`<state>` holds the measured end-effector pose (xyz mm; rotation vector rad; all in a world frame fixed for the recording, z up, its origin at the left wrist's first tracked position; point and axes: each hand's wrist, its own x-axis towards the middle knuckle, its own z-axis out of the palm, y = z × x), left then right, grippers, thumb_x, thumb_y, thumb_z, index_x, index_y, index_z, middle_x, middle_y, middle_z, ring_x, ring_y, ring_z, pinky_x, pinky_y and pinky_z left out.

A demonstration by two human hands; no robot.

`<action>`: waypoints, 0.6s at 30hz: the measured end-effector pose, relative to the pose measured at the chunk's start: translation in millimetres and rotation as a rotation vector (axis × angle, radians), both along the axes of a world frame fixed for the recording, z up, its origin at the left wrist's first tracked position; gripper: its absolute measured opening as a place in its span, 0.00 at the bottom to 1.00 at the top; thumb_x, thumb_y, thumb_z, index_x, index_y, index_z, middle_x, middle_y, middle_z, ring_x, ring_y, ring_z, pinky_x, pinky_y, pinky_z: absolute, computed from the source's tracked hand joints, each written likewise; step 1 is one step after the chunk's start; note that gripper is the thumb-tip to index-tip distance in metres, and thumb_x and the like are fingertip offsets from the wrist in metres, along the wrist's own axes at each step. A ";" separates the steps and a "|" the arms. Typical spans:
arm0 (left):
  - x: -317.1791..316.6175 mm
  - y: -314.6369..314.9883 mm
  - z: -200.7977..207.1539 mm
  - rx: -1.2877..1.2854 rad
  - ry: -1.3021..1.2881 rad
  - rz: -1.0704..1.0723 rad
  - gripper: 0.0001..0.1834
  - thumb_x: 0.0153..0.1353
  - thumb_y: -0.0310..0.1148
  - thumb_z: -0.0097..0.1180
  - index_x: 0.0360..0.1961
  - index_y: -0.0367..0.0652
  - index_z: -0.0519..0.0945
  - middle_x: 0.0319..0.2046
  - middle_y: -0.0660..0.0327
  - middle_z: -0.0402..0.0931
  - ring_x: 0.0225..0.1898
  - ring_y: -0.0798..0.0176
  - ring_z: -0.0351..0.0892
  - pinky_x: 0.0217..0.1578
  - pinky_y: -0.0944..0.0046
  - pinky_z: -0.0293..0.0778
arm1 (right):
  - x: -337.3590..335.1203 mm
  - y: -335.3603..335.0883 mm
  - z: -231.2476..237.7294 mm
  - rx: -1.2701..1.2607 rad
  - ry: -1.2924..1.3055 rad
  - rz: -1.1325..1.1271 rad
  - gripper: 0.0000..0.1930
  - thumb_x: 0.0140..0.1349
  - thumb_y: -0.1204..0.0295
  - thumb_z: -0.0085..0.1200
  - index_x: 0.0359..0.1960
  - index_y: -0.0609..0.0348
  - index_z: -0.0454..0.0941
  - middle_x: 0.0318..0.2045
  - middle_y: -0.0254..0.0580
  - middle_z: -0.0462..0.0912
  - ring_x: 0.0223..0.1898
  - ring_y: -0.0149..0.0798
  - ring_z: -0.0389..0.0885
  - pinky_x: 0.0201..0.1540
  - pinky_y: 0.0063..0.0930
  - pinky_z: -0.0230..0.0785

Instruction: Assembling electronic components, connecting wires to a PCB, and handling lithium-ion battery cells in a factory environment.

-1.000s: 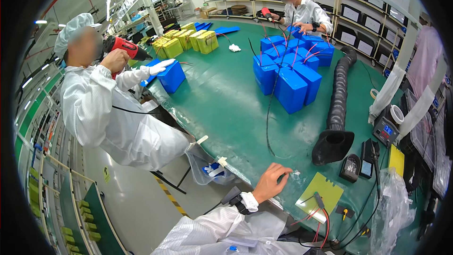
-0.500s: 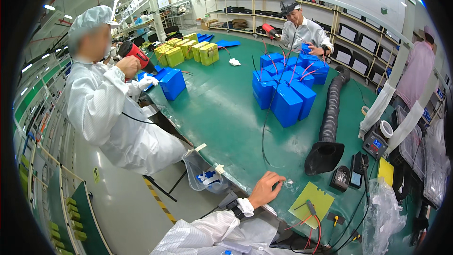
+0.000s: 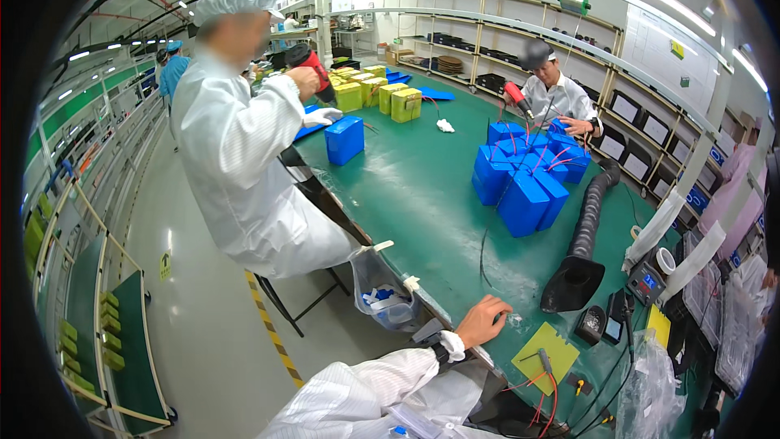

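While the left hand [image 3: 483, 323] is resting at the near edge of the green worktop [image 3: 422, 195], its fingers are bending loosely; whether they are pinching anything, one cannot tell. The right hand is lying out of view. To the left hand's right, near the same edge, a yellow-green sheet [image 3: 561, 348] is lying beneath a dark connector [image 3: 544, 359] with red leads. The surface is shining in patches and carrying clustered blue packs [image 3: 524, 205] toward the far edge, a black ribbed hose [image 3: 591, 213] beside them. A clear bin [image 3: 382, 289] is hanging off the near edge, above grey floor with yellow-black tape [image 3: 272, 325]. Farther along that edge, one co-worker [image 3: 236, 130] is holding a red heat gun [image 3: 313, 71]; past the far edge, another co-worker [image 3: 561, 93] is working before shelving [image 3: 479, 36]. Compared with half a second ago, the view is swinging leftward, so the packs are appearing farther right, while the left hand is staying beside the sheet.
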<state>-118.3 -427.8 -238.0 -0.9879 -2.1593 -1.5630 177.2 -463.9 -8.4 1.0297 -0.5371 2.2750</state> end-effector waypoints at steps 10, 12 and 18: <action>-6.9 -1.3 -4.4 0.009 0.056 0.026 0.07 0.56 0.22 0.56 0.37 0.37 0.82 0.36 0.53 0.81 0.42 0.47 0.76 0.44 0.52 0.75 | 10.6 -22.4 4.5 0.174 0.042 0.253 0.32 0.70 0.53 0.51 0.71 0.54 0.64 0.69 0.54 0.67 0.70 0.58 0.64 0.72 0.62 0.49; -5.1 -1.2 -4.3 0.020 0.059 0.029 0.07 0.56 0.22 0.57 0.37 0.37 0.82 0.35 0.54 0.81 0.42 0.48 0.76 0.44 0.53 0.75 | 13.9 -26.1 2.7 0.189 0.038 0.290 0.32 0.70 0.53 0.51 0.71 0.54 0.64 0.68 0.55 0.67 0.70 0.58 0.64 0.71 0.61 0.49; -0.6 7.4 -9.2 0.014 0.030 0.036 0.08 0.55 0.25 0.57 0.36 0.39 0.83 0.40 0.53 0.83 0.46 0.47 0.78 0.48 0.52 0.76 | 9.3 -24.0 2.0 0.284 -0.019 0.418 0.31 0.71 0.53 0.50 0.70 0.56 0.65 0.68 0.55 0.68 0.69 0.58 0.65 0.71 0.61 0.50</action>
